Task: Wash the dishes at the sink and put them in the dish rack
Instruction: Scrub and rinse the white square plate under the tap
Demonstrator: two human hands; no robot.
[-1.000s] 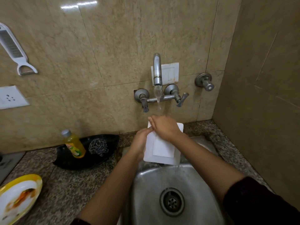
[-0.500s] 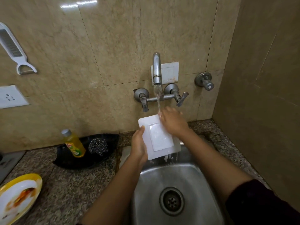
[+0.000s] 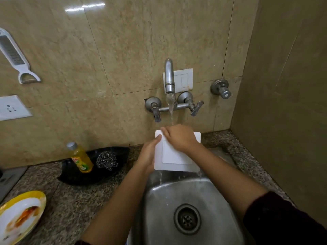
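A white square plate (image 3: 177,160) is held upright over the steel sink (image 3: 185,197), under water running from the wall tap (image 3: 169,77). My left hand (image 3: 150,154) grips the plate's left edge. My right hand (image 3: 178,138) lies flat on the plate's upper face, fingers spread toward the top left corner, with the stream falling onto it. Water drips from the plate's lower edge into the basin. No dish rack is in view.
A yellow soap bottle (image 3: 80,158) and a steel scrubber (image 3: 106,160) sit in a black tray (image 3: 74,177) left of the sink. A dirty yellow-rimmed plate (image 3: 19,216) lies at the counter's front left. A peeler (image 3: 16,57) hangs on the tiled wall. The side wall stands close on the right.
The plate has turned from tilted to squarer under the stream. My right hand slid from the plate's top right toward its top left.
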